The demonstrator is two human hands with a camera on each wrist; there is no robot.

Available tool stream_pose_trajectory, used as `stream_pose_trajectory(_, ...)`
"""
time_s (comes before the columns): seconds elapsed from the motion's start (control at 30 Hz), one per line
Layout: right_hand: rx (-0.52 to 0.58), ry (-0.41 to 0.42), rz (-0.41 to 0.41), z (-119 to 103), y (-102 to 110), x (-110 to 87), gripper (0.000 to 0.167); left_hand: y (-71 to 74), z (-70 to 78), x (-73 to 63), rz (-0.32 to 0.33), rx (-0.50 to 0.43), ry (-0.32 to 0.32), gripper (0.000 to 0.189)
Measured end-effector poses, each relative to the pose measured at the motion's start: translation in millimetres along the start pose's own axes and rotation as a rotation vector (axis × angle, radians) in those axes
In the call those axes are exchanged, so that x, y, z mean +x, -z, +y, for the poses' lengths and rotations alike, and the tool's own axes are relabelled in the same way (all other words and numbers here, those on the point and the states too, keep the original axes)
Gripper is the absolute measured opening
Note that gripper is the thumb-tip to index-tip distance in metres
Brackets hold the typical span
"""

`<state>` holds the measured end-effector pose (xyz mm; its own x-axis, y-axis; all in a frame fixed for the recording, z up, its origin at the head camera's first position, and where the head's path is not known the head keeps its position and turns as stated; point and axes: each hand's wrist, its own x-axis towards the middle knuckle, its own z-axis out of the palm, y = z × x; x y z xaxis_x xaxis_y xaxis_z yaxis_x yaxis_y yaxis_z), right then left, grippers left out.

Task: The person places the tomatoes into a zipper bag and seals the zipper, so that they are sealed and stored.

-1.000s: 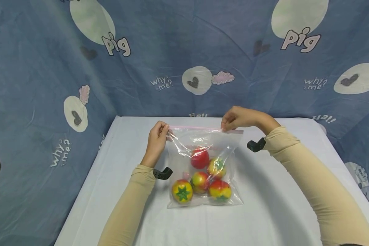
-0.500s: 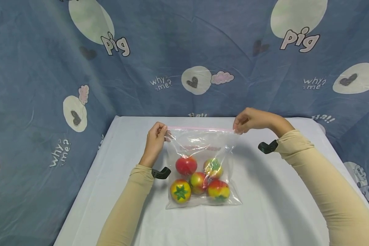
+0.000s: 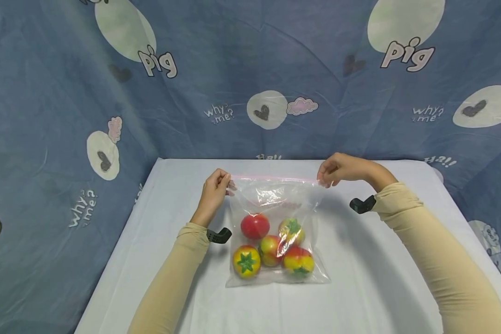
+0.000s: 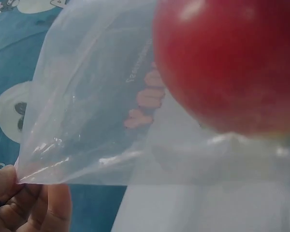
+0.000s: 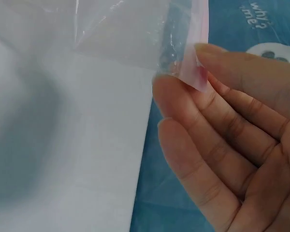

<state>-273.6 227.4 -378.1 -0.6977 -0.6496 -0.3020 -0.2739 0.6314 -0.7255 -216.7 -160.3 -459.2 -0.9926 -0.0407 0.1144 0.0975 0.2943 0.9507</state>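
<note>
A clear zip-lock bag [image 3: 244, 204] with a pink top strip hangs upright between both hands, over the white table. My left hand [image 3: 213, 192] pinches its upper left corner; the left wrist view shows thumb and fingers [image 4: 58, 208] at that corner. At the upper right corner, my right hand [image 3: 343, 168] pinches the pink strip between thumb and fingers, as the right wrist view shows. Inside lie a red round fruit [image 3: 255, 226] and several red-yellow ones. A yellow fruit [image 3: 246, 261] at lower left shows a green star-shaped leaf top.
A white cloth covers the table [image 3: 371, 292]. Behind and to the left hangs a blue printed curtain [image 3: 217, 60]. Small black devices, one [image 3: 219, 235] on the left wrist and another [image 3: 362, 204] on the right, stick out from the sleeves.
My right hand has slid rightward along the pink strip to the bag's corner. The red fruit has shifted left and down inside. Most recently both hands have lowered slightly.
</note>
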Motion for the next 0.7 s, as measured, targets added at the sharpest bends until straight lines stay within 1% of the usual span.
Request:
stream_pose_trajectory(0.27,0.019,-0.008,0.056,12.7,-10.9,6.2,0.017,-3.5,-17.8,9.1,-0.054,0.005,0.048,0.022)
stream_pose_trajectory(0.5,0.043,-0.020,0.091,28.3,-24.0,15.0,0.018,-5.4,-30.2,11.3,-0.053,0.061,0.108,0.022)
stream_pose_trajectory(0.7,0.049,-0.031,0.115,42.2,-35.5,20.6,0.017,-9.7,-38.8,12.2,-0.075,0.096,0.141,0.021)
